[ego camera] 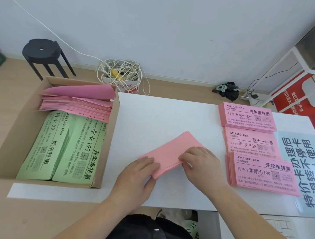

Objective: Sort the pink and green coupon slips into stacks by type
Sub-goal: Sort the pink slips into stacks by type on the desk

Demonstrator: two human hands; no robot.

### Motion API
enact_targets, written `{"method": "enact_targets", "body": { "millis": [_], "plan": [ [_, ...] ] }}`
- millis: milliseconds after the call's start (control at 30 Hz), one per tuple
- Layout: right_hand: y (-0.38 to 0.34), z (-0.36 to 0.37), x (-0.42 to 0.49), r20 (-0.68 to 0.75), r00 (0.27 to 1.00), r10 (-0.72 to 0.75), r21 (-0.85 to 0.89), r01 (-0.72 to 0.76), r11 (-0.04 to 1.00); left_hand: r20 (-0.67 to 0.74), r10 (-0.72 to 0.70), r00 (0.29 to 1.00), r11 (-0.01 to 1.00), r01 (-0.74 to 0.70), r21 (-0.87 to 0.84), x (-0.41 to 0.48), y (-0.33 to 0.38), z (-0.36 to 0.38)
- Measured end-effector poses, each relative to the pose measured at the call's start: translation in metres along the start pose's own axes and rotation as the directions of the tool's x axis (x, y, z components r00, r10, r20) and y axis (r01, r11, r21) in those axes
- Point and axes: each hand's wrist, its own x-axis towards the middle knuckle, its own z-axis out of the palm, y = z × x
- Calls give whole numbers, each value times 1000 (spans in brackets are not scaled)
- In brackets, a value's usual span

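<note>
A small stack of pink slips (171,151) lies blank side up at an angle on the middle of the white table (153,117). My left hand (140,173) grips its near left corner. My right hand (200,160) pinches its right edge. Three sorted pink stacks lie printed side up along the right: a far stack (249,116), a middle stack (251,143) and a near stack (264,174). A cardboard box (13,142) at the left holds a loose pink pile (76,103) and two green stacks (59,146).
A blue printed sheet (301,165) lies under the right stacks at the table's right edge. Behind the table are a black stool (41,51), a box of tangled white cable (120,74) and a white frame with a red sign (302,91).
</note>
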Motion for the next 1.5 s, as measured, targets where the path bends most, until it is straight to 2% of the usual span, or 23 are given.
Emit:
{"method": "enact_targets", "body": {
  "millis": [67, 167, 333, 400, 500, 567, 767, 900, 933, 1000, 1067, 1100, 1200, 1333, 1500],
  "plan": [
    [-4, -4, 7, -56, 998, -26, 11, 26, 1000, -73, -24, 997, 999, 22, -32, 3, 4, -4],
    [-8, -16, 19, -171, 983, -71, -4, 72, 997, -169, -154, 974, 984, 136, -112, 18, 9, -17],
    [1, -26, 25, -162, 985, -55, -49, 48, 998, -119, -250, 961, 948, 218, -231, 37, 13, -34],
    [3, -23, 21, -124, 992, -30, -13, 28, 1000, -90, -215, 972, 959, 193, -209, 38, 12, -37],
    [4, -19, 14, -124, 992, -37, 31, 42, 999, -31, -9, 999, 1000, 9, -26, 36, 11, -37],
    [5, -18, 11, -148, 988, -45, 33, 50, 998, -22, 64, 998, 996, -63, 63, 35, 5, -35],
    [12, -21, 6, -102, 989, 105, -22, -108, 994, -47, 73, 996, 997, -72, 38, 32, 4, -36],
    [17, -32, 11, -110, 989, 95, 17, -94, 995, -103, 56, 993, 998, -55, 18, 48, 9, -42],
    [19, -34, 11, -101, 986, 131, 44, -127, 991, -99, 53, 994, 998, -50, 32, 51, 9, -41],
    [21, -34, 9, -6, 957, 291, 177, -285, 942, -61, 47, 997, 997, -43, 65, 55, 6, -36],
    [23, -31, 4, 137, 895, 425, 349, -445, 825, -23, 18, 1000, 999, -17, 50, 54, 3, -27],
    [22, -31, 1, 163, 883, 441, 409, -467, 784, -22, 2, 1000, 1000, -2, 30, 52, 3, -24],
    [18, -28, -1, 128, 872, 472, 508, -466, 724, -68, -42, 997, 999, 40, -36, 50, 4, -21],
    [17, -21, 2, 153, 790, 594, 608, -549, 574, -85, -182, 980, 970, 165, -177, 47, 8, -21],
    [9, -13, 6, 115, 759, 641, 649, -546, 530, -53, -255, 965, 950, 240, -201, 53, 17, -22]
  ]
}}
